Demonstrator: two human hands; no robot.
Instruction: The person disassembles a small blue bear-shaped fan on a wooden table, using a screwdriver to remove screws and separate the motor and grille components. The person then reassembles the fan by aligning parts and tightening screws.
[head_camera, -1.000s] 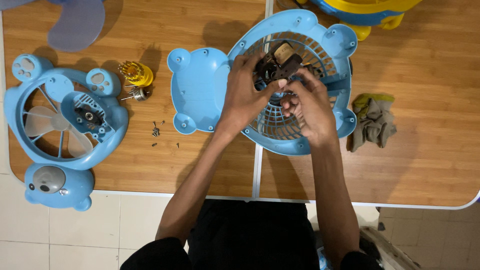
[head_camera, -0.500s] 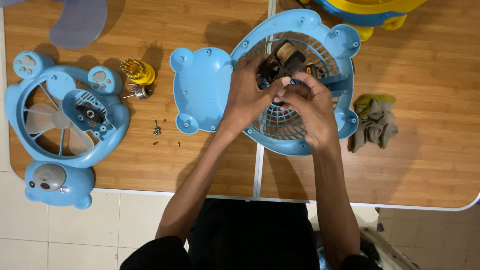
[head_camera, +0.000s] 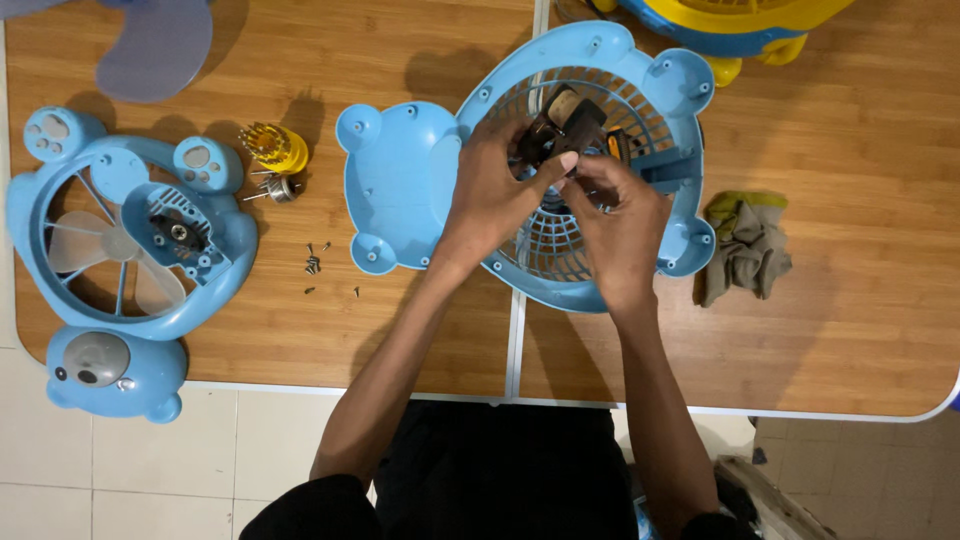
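On the wooden tabletop (head_camera: 860, 330), a round blue plastic fan grille (head_camera: 560, 255) with bear ears is laid at centre. At its twelve o'clock a small dark motor (head_camera: 565, 130) is pinched by the left hand (head_camera: 490, 195) and the right hand (head_camera: 615, 220), fingers closed together. A smooth blue cover (head_camera: 395, 185) is seen at nine o'clock, loose screws (head_camera: 315, 262) beyond. Pale floor tiles (head_camera: 120, 470) are visible at six o'clock.

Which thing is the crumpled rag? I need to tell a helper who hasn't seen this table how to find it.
Start at the big round blue fan grille under both hands on the wooden table. Just off its right edge lies the rag, apart from the hands. It is the only soft, crumpled thing, olive-grey with a yellow edge, among hard plastic parts.
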